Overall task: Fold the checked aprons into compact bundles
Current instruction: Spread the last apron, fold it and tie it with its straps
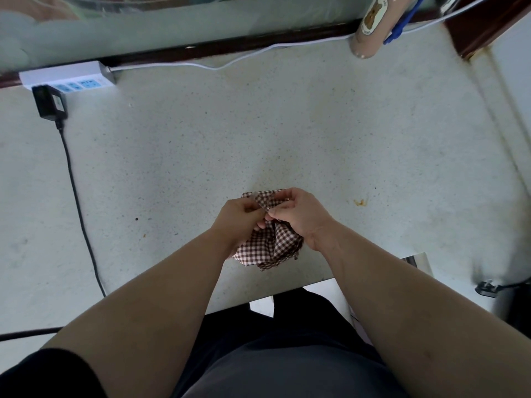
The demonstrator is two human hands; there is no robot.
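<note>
Brown-and-white checked cloth apron (273, 242) is bunched into a small crumpled bundle, sitting on the pale speckled stone-look tabletop (287, 133) near its near edge, roughly centre. Both hands are on it, close together, fingertips almost touching above the bundle. Left hand (241, 216) has its fingers curled into the cloth on the left side; right hand (300, 212) pinches a fold at the top between thumb and fingers. Lower part of the bundle shows between the wrists, loose edges pointing toward the near side. Far left: white power strip (66, 79) against the far edge, black adapter (50, 103) plugged in, black cable (77, 202) running toward the near side. A thin white cable (230, 63) runs along the far edge. Small orange stain (359, 201) lies right of the hands.
</note>
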